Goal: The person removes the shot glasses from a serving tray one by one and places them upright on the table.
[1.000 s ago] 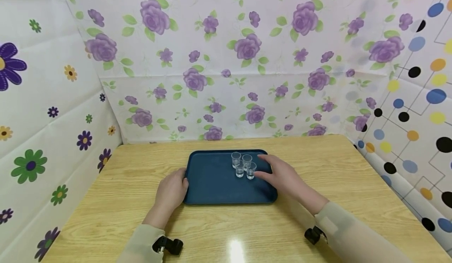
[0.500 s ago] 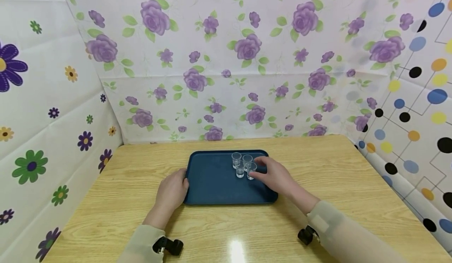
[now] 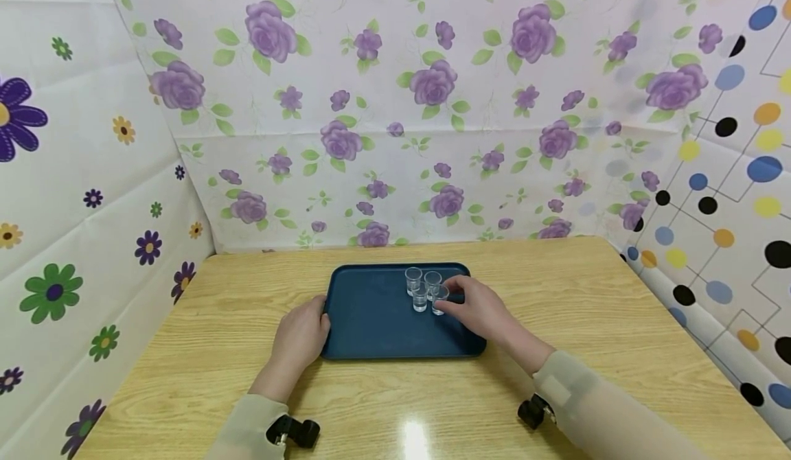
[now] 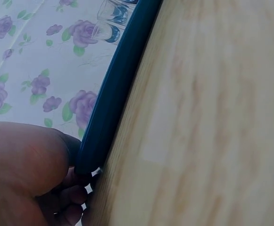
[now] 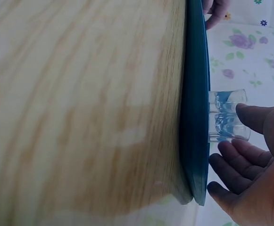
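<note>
A dark blue rectangular tray lies on the wooden table. Several small clear shot glasses stand upright in a tight cluster on its right half. My left hand grips the tray's left rim, thumb on the top side and fingers low at the outer edge in the left wrist view. With thumb and fingers on opposite sides, my right hand pinches the front right shot glass, which is still on the tray. The right wrist view shows that glass between thumb and fingers, partly covered by the thumb.
Around the tray spreads the light wooden table. Behind it hangs a cloth with purple roses; other patterned cloths stand at the left and right sides. Close beside the held glass, the other glasses almost touch it.
My right hand has moved left to the front right glass, and its thumb and fingers have closed around it. The left hand, tray and glasses stay in place.
</note>
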Demonstrator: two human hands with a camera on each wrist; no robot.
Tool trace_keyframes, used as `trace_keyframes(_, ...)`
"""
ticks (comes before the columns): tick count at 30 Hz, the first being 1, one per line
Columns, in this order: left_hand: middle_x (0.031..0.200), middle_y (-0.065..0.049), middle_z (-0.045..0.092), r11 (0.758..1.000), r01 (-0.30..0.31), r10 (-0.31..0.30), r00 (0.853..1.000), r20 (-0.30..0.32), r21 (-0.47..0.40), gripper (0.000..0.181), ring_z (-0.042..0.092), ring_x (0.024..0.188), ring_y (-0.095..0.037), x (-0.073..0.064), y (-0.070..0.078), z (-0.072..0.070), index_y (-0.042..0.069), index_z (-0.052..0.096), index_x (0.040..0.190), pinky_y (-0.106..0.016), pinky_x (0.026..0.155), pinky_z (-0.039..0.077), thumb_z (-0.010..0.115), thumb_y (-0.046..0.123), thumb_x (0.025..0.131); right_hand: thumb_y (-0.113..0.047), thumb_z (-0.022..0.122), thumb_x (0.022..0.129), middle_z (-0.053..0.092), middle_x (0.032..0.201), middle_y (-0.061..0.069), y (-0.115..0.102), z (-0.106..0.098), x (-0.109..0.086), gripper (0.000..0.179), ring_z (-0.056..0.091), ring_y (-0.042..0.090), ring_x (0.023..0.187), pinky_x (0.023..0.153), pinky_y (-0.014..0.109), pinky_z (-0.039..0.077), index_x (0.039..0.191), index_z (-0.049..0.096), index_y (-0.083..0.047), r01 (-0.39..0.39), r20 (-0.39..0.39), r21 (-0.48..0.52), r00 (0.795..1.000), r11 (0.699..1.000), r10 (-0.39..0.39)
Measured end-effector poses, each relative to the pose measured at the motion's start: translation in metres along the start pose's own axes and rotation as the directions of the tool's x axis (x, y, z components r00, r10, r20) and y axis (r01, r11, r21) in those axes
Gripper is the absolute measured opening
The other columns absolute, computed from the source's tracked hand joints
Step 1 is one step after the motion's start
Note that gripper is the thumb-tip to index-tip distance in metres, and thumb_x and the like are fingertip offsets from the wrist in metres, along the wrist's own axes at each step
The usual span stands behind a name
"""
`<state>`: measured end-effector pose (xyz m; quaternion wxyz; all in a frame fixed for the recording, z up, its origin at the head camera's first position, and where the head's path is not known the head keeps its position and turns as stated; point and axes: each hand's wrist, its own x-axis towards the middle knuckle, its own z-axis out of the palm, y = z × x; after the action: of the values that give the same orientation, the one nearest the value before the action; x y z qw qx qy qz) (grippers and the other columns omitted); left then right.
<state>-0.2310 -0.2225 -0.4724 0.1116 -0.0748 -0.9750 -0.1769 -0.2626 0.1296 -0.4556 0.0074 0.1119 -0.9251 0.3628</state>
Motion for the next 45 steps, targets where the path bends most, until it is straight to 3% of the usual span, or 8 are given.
trace_keyframes(16, 0.129, -0.028, 0.073, 1.000, -0.007, 0.007, 1.000, 0.002, -0.015, 0.040, 0.073, 0.111, -0.047, 0.000, -0.002, 0.001, -0.011, 0.064, 0.143, -0.061, 0.095, 0.058, 0.064, 0.004, 0.107, -0.034, 0.081, 0.103, 0.074, 0.122, 0.005, 0.001, 0.003, -0.001, 0.037, 0.069, 0.025, 0.116, 0.102, 0.048, 0.057, 0.130, 0.074, -0.011, 0.003, -0.022, 0.003, 1.000, 1.000, -0.003)
trace_keyframes(22, 0.117, -0.027, 0.076, 1.000, -0.004, 0.004, 1.000, 0.003, -0.022, 0.039, 0.075, 0.097, -0.043, -0.001, -0.003, 0.001, -0.010, 0.064, 0.142, -0.058, 0.086, 0.060, 0.065, 0.004, 0.106, -0.033, 0.082, 0.102, 0.075, 0.119, 0.004, 0.002, -0.002, -0.006, 0.034, 0.070, 0.024, 0.113, 0.099, 0.048, 0.057, 0.127, 0.075, -0.011, 0.020, -0.048, 0.000, 0.999, 1.000, -0.020)
trace_keyframes(31, 0.105, -0.025, 0.076, 1.000, 0.008, -0.008, 1.000, 0.006, -0.024, 0.040, 0.074, 0.085, -0.039, -0.001, -0.002, 0.000, -0.010, 0.063, 0.142, -0.059, 0.082, 0.058, 0.065, 0.004, 0.105, -0.032, 0.078, 0.105, 0.076, 0.116, 0.003, 0.008, -0.025, -0.011, 0.032, 0.073, 0.024, 0.111, 0.094, 0.048, 0.059, 0.128, 0.073, -0.010, 0.047, -0.070, 0.055, 0.997, 0.997, -0.043)
trace_keyframes(40, 0.099, -0.021, 0.076, 0.998, 0.037, -0.035, 0.999, 0.029, -0.046, 0.042, 0.072, 0.081, -0.036, 0.000, -0.001, 0.000, -0.009, 0.062, 0.145, -0.058, 0.083, 0.058, 0.064, 0.004, 0.105, -0.032, 0.075, 0.108, 0.075, 0.119, 0.007, 0.023, -0.046, -0.009, 0.038, 0.073, 0.028, 0.113, 0.095, 0.051, 0.059, 0.135, 0.071, -0.006, 0.043, -0.094, 0.023, 0.995, 0.999, -0.041)
trace_keyframes(45, 0.092, -0.017, 0.074, 0.998, 0.040, -0.038, 0.999, 0.034, -0.052, 0.043, 0.069, 0.074, -0.031, 0.000, -0.002, 0.000, -0.009, 0.061, 0.145, -0.055, 0.078, 0.057, 0.063, 0.004, 0.105, -0.034, 0.073, 0.109, 0.075, 0.117, 0.008, 0.032, -0.056, -0.006, 0.037, 0.072, 0.029, 0.111, 0.095, 0.053, 0.058, 0.132, 0.071, -0.005, 0.033, -0.115, -0.001, 0.993, 0.999, -0.033)
